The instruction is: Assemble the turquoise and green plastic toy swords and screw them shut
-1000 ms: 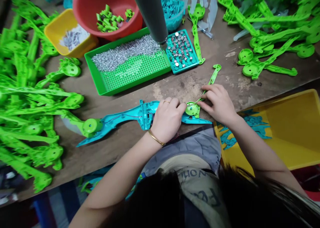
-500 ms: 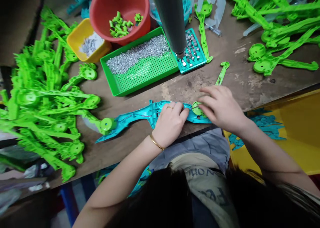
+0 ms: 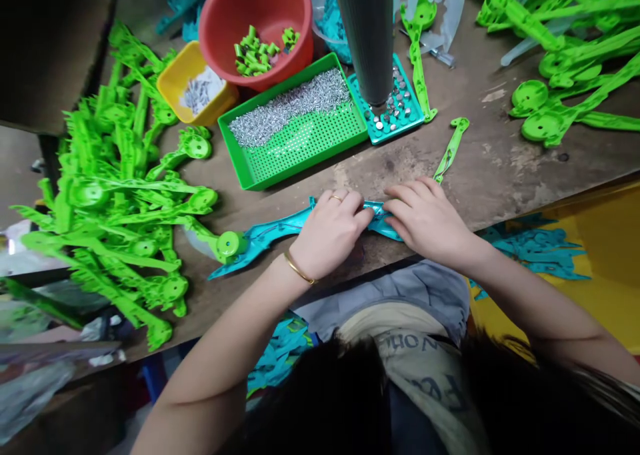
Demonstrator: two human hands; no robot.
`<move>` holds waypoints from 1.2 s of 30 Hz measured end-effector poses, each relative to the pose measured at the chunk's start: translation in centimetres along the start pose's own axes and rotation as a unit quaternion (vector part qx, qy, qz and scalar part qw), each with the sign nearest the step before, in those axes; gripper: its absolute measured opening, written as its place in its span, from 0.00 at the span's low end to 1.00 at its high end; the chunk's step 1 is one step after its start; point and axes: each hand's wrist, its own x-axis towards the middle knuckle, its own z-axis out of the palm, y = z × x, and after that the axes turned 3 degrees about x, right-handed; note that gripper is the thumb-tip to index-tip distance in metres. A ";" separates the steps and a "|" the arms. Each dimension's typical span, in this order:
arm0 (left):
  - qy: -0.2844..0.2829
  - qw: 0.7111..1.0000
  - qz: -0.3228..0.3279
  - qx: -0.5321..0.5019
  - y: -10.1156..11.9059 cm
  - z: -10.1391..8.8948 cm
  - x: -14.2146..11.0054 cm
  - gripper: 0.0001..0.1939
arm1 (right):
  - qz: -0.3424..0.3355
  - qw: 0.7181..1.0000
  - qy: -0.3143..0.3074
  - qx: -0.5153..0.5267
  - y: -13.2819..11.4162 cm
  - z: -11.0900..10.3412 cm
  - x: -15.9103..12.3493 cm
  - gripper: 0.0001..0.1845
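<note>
Fingers of right hand (image 3: 430, 223), slightly apart, moved closer to left hand (image 3: 330, 235) over blue frame (image 3: 273, 231), hiding green disc; left fingers together, grips unclear.

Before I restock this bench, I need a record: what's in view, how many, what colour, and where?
Long part: one, blue, under the hands
Round cup: one, green, at its left end
Arm piece: one, green, beyond right hand
Screw tray: one, green, centre; many silver screws
Small tray: one, teal, beside it; many silver discs
Bowl: one, red, behind; green bits
Tub: one, yellow, left of bowl; greyish bits
Pole: one, dark, over small tray
Part piles: two, green, left and right
Bin: one, yellow, lower right; blue parts
Table: one, brown
Bracelet: one, gold, left wrist
Hands: two, left and right, on the long part
</note>
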 end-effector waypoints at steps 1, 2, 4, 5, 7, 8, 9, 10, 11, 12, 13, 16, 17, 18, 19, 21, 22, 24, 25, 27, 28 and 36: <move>-0.006 1.000 0.008 -0.002 -0.1 -0.1 0.3 0.15 | 0.003 1.000 -0.003 0.003 -0.2 0.3 0.3 0.12; -0.012 1.000 0.016 -0.004 -0.1 -0.3 0.5 0.14 | 0.006 1.000 -0.009 0.006 -0.3 0.5 0.5 0.13; -0.027 0.999 0.027 -0.013 -0.3 -0.4 1.1 0.13 | 0.011 1.000 -0.024 0.014 -0.4 0.9 0.9 0.13; -0.035 0.999 0.029 -0.022 -0.5 -0.5 1.4 0.13 | 0.012 0.999 -0.032 0.018 -0.4 1.0 1.0 0.13; -0.053 0.997 0.032 -0.050 -1.1 -0.3 2.0 0.14 | 0.012 0.999 -0.041 0.024 -0.3 1.0 1.1 0.12; -0.062 0.995 0.035 -0.068 -1.4 -0.1 2.2 0.15 | 0.012 0.999 -0.043 0.026 -0.3 1.0 1.1 0.12; -0.070 0.993 0.039 -0.084 -1.8 0.0 2.4 0.16 | 0.013 0.999 -0.044 0.028 -0.2 1.0 1.1 0.12; -0.078 0.991 0.044 -0.098 -2.2 0.2 2.5 0.17 | 0.017 0.998 -0.045 0.031 -0.2 1.0 1.1 0.12; -0.084 0.989 0.049 -0.110 -2.6 0.4 2.7 0.18 | 0.020 0.998 -0.046 0.033 -0.2 1.0 1.1 0.12; -0.089 0.987 0.055 -0.122 -2.9 0.6 2.8 0.18 | 0.023 0.998 -0.047 0.035 -0.2 1.0 1.1 0.12; -0.093 0.985 0.060 -0.135 -3.3 0.8 2.9 0.19 | 0.025 0.998 -0.048 0.037 -0.1 1.0 1.1 0.12; -0.096 0.975 0.071 -0.186 -4.1 1.4 3.3 0.21 | 0.017 0.998 -0.049 0.040 -0.2 0.9 1.2 0.12; -0.096 0.971 0.077 -0.205 -4.4 1.6 3.4 0.21 | 0.012 0.998 -0.049 0.039 -0.2 0.9 1.2 0.12; -0.095 0.967 0.086 -0.221 -4.6 1.9 3.5 0.21 | 0.007 0.998 -0.048 0.036 -0.2 0.9 1.2 0.12; -0.093 0.963 0.096 -0.234 -4.8 2.1 3.6 0.20 | 0.004 0.998 -0.047 0.032 -0.2 1.0 1.2 0.12; -0.085 0.959 0.112 -0.246 -5.1 2.6 3.7 0.20 | -0.002 0.999 -0.041 0.026 -0.1 1.1 1.1 0.11; -0.078 0.959 0.116 -0.245 -5.1 2.8 3.6 0.19 | -0.003 0.999 -0.038 0.024 -0.1 1.1 1.0 0.11; -0.064 0.961 0.116 -0.241 -5.1 3.0 3.3 0.19 | -0.003 0.999 -0.032 0.023 0.1 1.1 0.8 0.11; -0.057 0.962 0.113 -0.241 -5.0 3.1 3.1 0.19 | -0.001 0.999 -0.030 0.024 0.1 1.1 0.7 0.11; -0.041 0.965 0.095 -0.242 -4.7 3.2 2.7 0.19 | 0.001 0.999 -0.030 0.028 0.2 0.8 0.5 0.11; -0.033 0.966 0.083 -0.244 -4.6 3.2 2.6 0.19 | 0.001 0.999 -0.030 0.027 0.2 0.7 0.4 0.11; 0.022 0.945 0.007 -0.325 -4.0 4.2 2.3 0.18 | -0.003 1.000 0.002 -0.023 -0.8 0.8 -0.5 0.16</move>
